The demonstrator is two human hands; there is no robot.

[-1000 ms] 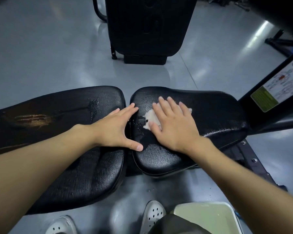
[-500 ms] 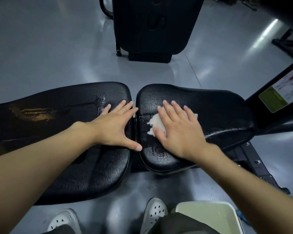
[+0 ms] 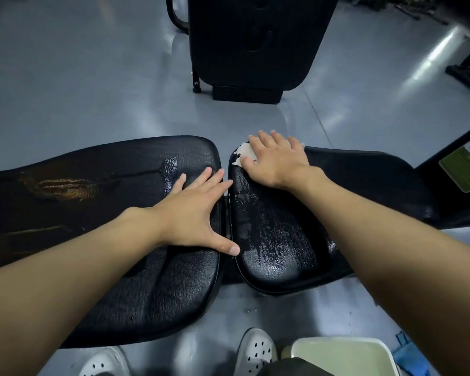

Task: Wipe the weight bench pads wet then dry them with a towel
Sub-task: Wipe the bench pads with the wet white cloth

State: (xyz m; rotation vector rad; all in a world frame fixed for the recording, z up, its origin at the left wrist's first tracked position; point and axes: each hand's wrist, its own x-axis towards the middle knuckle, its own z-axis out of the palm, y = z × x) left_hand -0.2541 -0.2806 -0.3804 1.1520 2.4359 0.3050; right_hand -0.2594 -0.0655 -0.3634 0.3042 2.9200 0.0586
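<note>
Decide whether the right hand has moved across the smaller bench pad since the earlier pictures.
Yes. The right hand has slid forward with the white cloth, from the middle of the smaller pad to its far edge.

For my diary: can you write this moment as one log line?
phase: wet wipe | right hand: presses white cloth on short pad, far edge | left hand: flat on long pad | drying: not yet

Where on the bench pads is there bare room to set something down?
Right pad, between the right hand and the labelled frame; left pad, left of the left hand, around the worn patch. Crowded at the gap: both hands and the cloth meet there.
</note>
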